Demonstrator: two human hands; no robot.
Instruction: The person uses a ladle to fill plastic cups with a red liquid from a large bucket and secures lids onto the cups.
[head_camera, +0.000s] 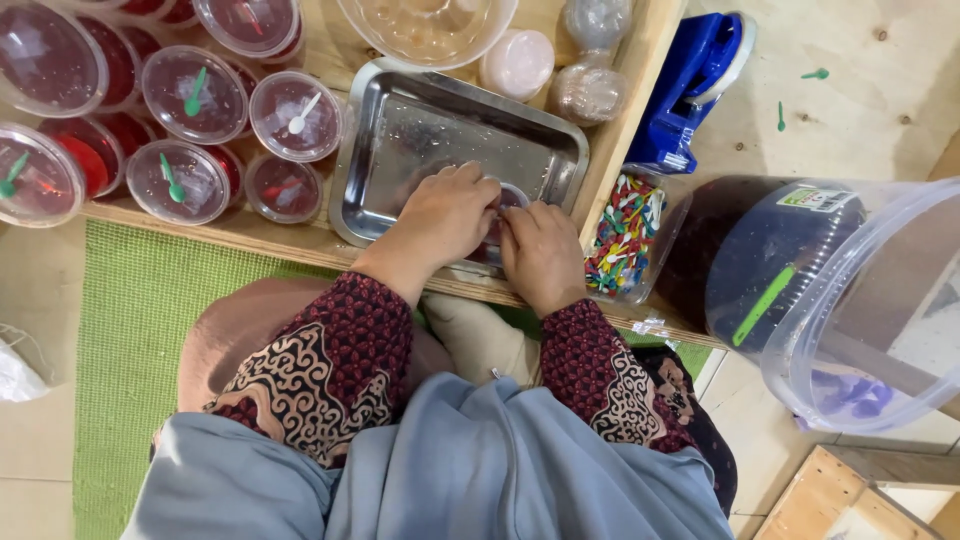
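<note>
Left hand (445, 215) and right hand (540, 250) both curled, fingertips pinching a small clear cup (512, 197) between them at frame centre, inside the steel tray (400, 130). Lidded red-filled cups (195, 95) with tiny spoons at 10 o'clock. Tub of coloured spoons (625, 235) at 3 o'clock; blue tape dispenser (695, 85) at 1 o'clock. Large clear bucket (850, 300), green label, at 4 o'clock. Wrists bent, forearms converging.

Both hands meet over a small lidded cup (512, 197) inside the steel tray (420, 130): the left hand (443, 218) covers it, the right hand (541, 255) pinches its rim. Left of the tray stand sealed red cups (196, 95); right of it, a tub of coloured spoons (622, 235).
</note>
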